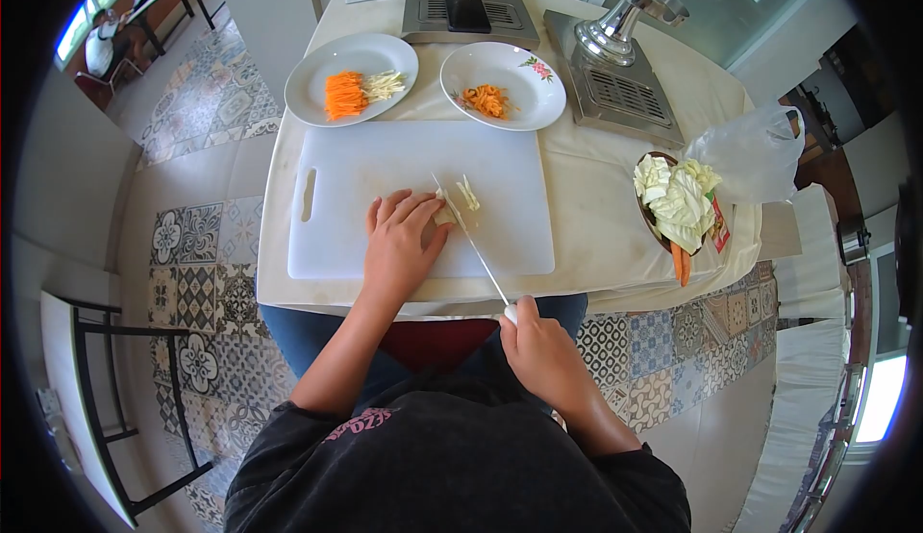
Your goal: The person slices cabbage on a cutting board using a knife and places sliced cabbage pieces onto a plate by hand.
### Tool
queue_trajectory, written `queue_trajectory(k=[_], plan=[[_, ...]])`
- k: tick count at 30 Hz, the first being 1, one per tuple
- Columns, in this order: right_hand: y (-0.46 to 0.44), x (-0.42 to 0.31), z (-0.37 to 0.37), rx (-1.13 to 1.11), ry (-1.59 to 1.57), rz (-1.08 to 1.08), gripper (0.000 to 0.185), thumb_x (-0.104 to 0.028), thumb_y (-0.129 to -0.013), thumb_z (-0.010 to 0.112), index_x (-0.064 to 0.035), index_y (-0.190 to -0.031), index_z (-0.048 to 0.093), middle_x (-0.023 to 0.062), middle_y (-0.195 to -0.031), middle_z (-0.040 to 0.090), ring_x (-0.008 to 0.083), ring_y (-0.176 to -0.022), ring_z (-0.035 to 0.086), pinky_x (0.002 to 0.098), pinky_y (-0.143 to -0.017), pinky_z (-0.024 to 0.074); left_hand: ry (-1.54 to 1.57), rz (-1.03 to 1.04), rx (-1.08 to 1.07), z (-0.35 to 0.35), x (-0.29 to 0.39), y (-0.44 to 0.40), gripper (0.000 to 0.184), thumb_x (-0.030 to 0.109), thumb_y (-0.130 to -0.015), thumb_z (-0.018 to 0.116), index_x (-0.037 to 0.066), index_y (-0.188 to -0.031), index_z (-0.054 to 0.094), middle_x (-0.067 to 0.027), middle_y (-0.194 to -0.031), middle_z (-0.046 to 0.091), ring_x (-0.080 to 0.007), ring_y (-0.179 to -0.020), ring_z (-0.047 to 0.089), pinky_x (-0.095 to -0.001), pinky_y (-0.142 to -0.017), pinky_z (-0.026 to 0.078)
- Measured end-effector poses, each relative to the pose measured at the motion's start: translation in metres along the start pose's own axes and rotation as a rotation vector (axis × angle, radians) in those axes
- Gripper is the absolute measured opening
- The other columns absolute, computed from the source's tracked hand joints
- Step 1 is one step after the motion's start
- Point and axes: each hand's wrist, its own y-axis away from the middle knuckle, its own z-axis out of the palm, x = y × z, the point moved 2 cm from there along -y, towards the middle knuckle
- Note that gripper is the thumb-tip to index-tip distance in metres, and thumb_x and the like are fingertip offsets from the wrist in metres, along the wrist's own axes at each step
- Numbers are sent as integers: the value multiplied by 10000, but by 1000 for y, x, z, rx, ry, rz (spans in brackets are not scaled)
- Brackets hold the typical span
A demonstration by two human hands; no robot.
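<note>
The 2 bare forearms angle forward and inward from the torso (461, 466). The left arm (336, 370) reaches farther ahead; its wrist (380, 300) looks nearly straight. The left grip (409, 233) lies palm down, fingers (394, 206) bent and close together, thumb (442, 235) bent in towards them. The right arm (596, 418) slants forward and to the left. The right grip (540, 348), nearer the torso, is curled closed, back of the hand up, thumb (509, 333) on its left side.
</note>
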Motion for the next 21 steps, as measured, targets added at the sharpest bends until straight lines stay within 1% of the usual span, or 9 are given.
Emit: queue_trajectory(k=[3, 6, 8, 11, 14, 17, 21], plan=[[-8, 1, -3, 43, 16, 75, 279, -272, -1009, 550, 2, -1038, 508, 263, -756, 673, 480, -743, 657, 579, -663, 497, -13, 4, -4, -1, 0, 0, 326, 256, -890, 723, 113, -1181, 692, -34, -1257, 668, -292, -1274, 523, -528, -1147, 288], [-10, 1, -7, 64, 43, 111, 291, -301, -989, 581, -15, -1028, 547, 233, -774, 689, 458, -762, 671, 556, -671, 507, -26, 3, -3, -1, 0, 1, 342, 251, -886, 725, 120, -1198, 675, -32, -1255, 667, -291, -1275, 521, -521, -1145, 291], [-9, 5, -6, 100, 63, 76, 313, -328, -984, 578, -20, -1015, 532, 218, -746, 685, 442, -737, 680, 542, -653, 527, -29, -4, -5, -2, 3, -1, 356, 241, -881, 727, 131, -1213, 662, -25, -1253, 661, -288, -1269, 524, -515, -1142, 294], [-8, 9, -8, 132, 77, 66, 323, -345, -975, 587, -27, -1007, 534, 202, -743, 687, 425, -732, 687, 531, -651, 539, 22, -13, -27, -7, 6, -3, 348, 221, -885, 702, 152, -1222, 652, -56, -1286, 616, -302, -1256, 515, -514, -1135, 298], [-7, 13, -6, 152, 89, 54, 323, -346, -970, 594, -29, -1000, 538, 199, -746, 686, 419, -732, 687, 528, -646, 539, 31, 39, 8, -7, 9, -5, 308, 142, -870, 672, 140, -1178, 674, -105, -1345, 552, -334, -1249, 497, -499, -1103, 319], [-7, 15, -3, 146, 102, 51, 320, -345, -968, 597, -30, -985, 536, 199, -748, 684, 417, -731, 686, 526, -637, 538, -7, 85, -23, -3, 13, -9, 287, 160, -892, 626, 148, -1174, 679, -138, -1399, 498, -364, -1280, 456, -506, -1108, 305], [-8, 17, -1, 154, 114, 38, 318, -343, -966, 599, -32, -968, 533, 196, -751, 683, 416, -732, 685, 526, -628, 537, -47, 90, -28, 3, 18, -16, 273, 180, -918, 579, 150, -1168, 683, -147, -1410, 488, -379, -1297, 430, -515, -1121, 281]])
